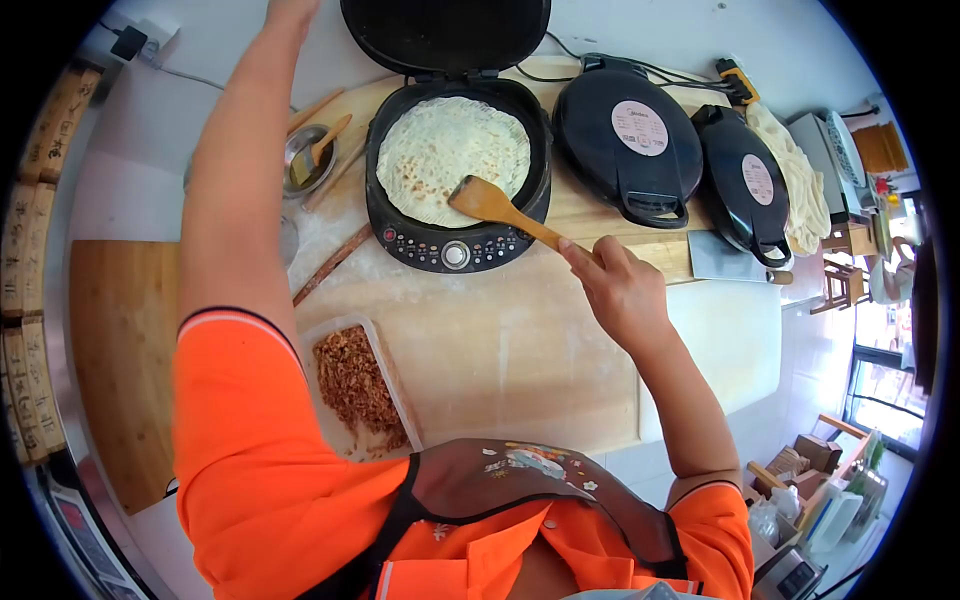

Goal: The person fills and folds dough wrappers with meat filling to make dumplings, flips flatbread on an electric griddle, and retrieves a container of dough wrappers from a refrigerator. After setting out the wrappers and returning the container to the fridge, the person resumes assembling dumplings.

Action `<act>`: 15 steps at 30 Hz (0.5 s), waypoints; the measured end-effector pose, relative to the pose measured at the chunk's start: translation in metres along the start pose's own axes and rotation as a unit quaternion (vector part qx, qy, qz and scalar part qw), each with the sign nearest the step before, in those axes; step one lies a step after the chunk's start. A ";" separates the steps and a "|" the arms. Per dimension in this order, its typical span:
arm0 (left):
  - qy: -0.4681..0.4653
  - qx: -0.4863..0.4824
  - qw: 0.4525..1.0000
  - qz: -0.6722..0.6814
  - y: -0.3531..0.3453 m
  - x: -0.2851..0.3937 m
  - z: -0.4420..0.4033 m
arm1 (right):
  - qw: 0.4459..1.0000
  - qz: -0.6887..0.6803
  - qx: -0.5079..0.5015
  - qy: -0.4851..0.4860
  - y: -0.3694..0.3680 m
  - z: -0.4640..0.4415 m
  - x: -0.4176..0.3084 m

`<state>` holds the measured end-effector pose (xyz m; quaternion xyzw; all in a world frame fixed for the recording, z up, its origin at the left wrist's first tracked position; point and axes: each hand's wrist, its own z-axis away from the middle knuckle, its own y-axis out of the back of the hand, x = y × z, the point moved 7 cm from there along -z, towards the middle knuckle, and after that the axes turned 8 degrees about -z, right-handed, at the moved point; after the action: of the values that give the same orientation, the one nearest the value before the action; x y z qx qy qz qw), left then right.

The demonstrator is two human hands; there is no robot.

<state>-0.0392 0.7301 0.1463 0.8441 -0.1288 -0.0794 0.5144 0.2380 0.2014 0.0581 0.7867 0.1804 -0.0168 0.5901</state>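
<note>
At the griddle, my right grip, closed round the spatula, should keep its blade shallow against the flatbread; the cropped left grip I cannot judge.

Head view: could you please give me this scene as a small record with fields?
Right hand: grips wooden spatula
Left hand: mostly cut off at top edge
Open griddle: holds pale, brown-spotted flatbread; lid raised
Spatula blade: over flatbread's near part; contact unclear
Right side: larger closed griddle, smaller closed griddle
Plastic tub: contains brown crumbly food
</note>
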 end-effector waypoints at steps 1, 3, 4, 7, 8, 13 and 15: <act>0.076 -0.042 0.987 0.137 0.009 0.004 -0.003 | 1.000 0.010 -0.015 0.010 0.005 0.000 -0.003; 0.220 -0.124 0.882 0.398 0.023 0.037 0.004 | 0.999 0.031 -0.032 0.021 0.014 -0.001 0.000; 0.193 -0.149 0.858 0.452 0.008 0.039 -0.012 | 0.998 0.041 -0.033 0.024 0.018 -0.004 0.004; 0.198 -0.113 0.889 0.396 0.009 0.050 -0.023 | 0.998 0.048 -0.022 0.024 0.025 -0.009 0.012; 0.198 -0.108 0.881 0.415 0.003 0.049 -0.027 | 0.999 0.048 -0.015 0.022 0.026 -0.009 0.015; 0.167 -0.164 0.845 0.481 0.007 0.061 -0.014 | 0.999 0.000 0.024 -0.026 0.033 0.007 0.028; -0.099 -0.090 0.957 0.257 0.063 0.086 0.007 | 0.995 -0.036 0.057 -0.068 0.044 0.025 0.029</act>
<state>0.0322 0.6707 0.1986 0.7210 -0.3835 -0.0388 0.5759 0.2829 0.1752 0.0846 0.8091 0.1665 -0.1016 0.5544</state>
